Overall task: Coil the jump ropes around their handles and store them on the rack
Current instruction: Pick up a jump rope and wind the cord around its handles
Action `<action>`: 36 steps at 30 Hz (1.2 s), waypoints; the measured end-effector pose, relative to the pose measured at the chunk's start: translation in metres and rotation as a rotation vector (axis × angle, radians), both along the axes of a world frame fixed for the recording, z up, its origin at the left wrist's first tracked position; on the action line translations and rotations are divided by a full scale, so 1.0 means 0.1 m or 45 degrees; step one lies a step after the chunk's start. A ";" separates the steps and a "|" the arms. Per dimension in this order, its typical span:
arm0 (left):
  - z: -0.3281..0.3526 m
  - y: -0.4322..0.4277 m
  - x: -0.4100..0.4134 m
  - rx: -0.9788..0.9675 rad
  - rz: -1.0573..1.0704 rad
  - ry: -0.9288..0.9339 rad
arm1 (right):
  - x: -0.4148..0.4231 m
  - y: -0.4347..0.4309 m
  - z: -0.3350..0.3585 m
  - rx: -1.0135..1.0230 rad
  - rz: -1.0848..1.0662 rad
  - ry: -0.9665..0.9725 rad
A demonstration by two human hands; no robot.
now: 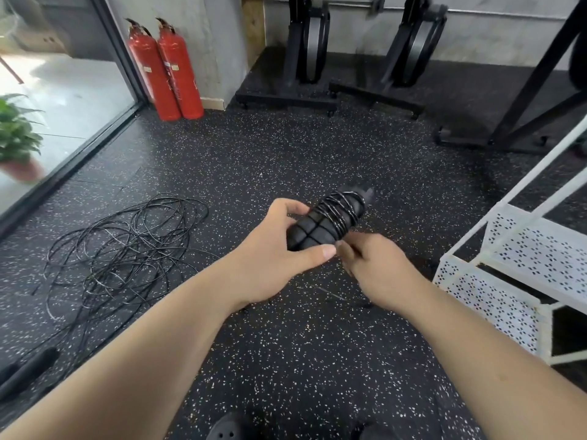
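My left hand [279,249] grips a pair of black jump rope handles [320,225] held together, pointing up and to the right. Thin black cord [341,206] is wound in several turns around their far half. Just below the handles, my right hand [378,265] has its fingers curled, pinching the loose cord end close to my left thumb. A tangled heap of more black jump rope cord [127,246] lies on the floor to the left. The white perforated metal rack [508,281] stands at the right, its shelves bare where visible.
Two red fire extinguishers [168,68] stand by the wall at the back left, beside a glass door and a potted plant [16,134]. Black exercise machine stands [317,58] line the back wall. More black handles [28,369] lie at the lower left.
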State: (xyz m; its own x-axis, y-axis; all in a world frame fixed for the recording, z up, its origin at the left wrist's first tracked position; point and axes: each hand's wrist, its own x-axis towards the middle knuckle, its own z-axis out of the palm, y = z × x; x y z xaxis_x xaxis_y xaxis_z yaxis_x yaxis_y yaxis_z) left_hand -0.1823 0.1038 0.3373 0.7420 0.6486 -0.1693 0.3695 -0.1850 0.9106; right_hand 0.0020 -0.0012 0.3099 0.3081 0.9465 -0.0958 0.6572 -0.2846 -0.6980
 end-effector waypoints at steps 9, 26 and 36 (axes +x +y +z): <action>-0.23 0.24 -0.06 0.469 0.233 0.404 | -0.18 -0.13 0.13 -0.154 0.214 -0.772; -0.05 0.02 0.00 0.070 -0.526 0.124 | 0.54 -0.24 0.35 0.009 0.167 0.164; 0.03 0.01 0.09 -0.545 -0.045 -0.593 | 0.23 -0.11 0.12 0.064 -0.284 0.551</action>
